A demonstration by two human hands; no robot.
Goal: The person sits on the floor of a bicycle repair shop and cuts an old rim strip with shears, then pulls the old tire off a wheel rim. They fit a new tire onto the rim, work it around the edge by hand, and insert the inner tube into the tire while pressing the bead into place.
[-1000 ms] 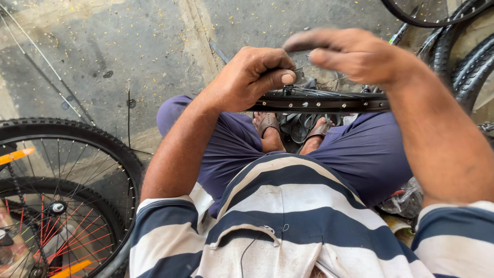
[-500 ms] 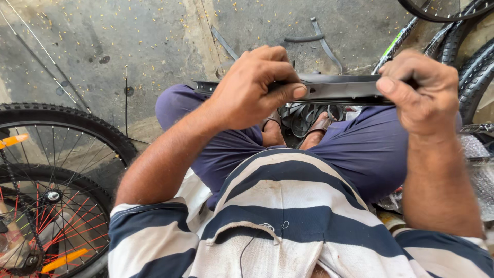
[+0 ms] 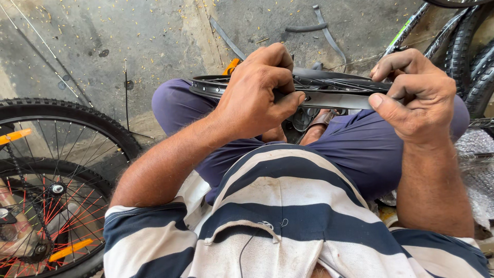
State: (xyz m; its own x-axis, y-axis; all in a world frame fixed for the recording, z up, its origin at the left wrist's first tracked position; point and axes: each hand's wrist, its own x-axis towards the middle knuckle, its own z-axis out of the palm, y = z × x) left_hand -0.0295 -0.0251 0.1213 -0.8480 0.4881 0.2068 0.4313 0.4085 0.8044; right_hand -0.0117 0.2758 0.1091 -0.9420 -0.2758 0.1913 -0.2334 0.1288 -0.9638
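The person sits with a black bicycle wheel rim [image 3: 329,85] lying nearly flat across the lap, over the purple trousers [image 3: 355,149], its near edge running left to right between the two hands. The left hand [image 3: 257,98] is clamped on that near edge, thumb pressed along the front and the fingers curled over the top, pinching the rim and what looks like a dark rubber strip [image 3: 337,99] laid along it. The right hand [image 3: 417,95] sits further along the same edge, thumb underneath and forefinger bent over the top, closed on the strip and rim together. So the long axis of the gripped stretch lies crosswise to the body, with both hands about equally near it and the bare length of strip between the two thumbs. Thin spokes [image 3: 334,82] show inside the rim, behind the fingers. On the concrete floor [image 3: 154,41] beyond lie loose rubber strips [image 3: 314,25], and complete spoked wheels with tyres [image 3: 56,170] stand to the person's left, more tyres [image 3: 471,56] to the right.
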